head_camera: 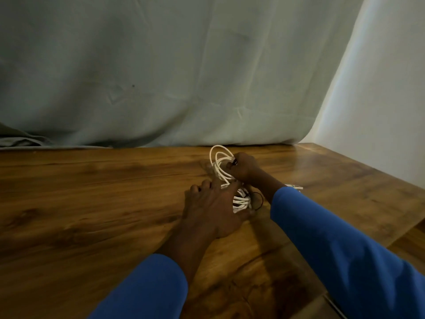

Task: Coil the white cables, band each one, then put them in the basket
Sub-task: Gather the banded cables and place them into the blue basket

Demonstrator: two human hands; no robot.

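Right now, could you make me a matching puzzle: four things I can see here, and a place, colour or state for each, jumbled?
Things:
1 right hand
2 left hand
3 band
4 sheet

Descriptions:
a grey, behind the table
b black, beside the cable
c grips the cable
d fingers spread, touching the cable

Pairs: 1-c, 2-d, 3-b, 4-a

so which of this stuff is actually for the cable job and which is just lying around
For the job:
white cable, loosely coiled
black band beside it
right hand gripping the upper loops
left hand touching the lower loops

Just there:
wooden table
grey cloth behind
white wall

No basket in view.
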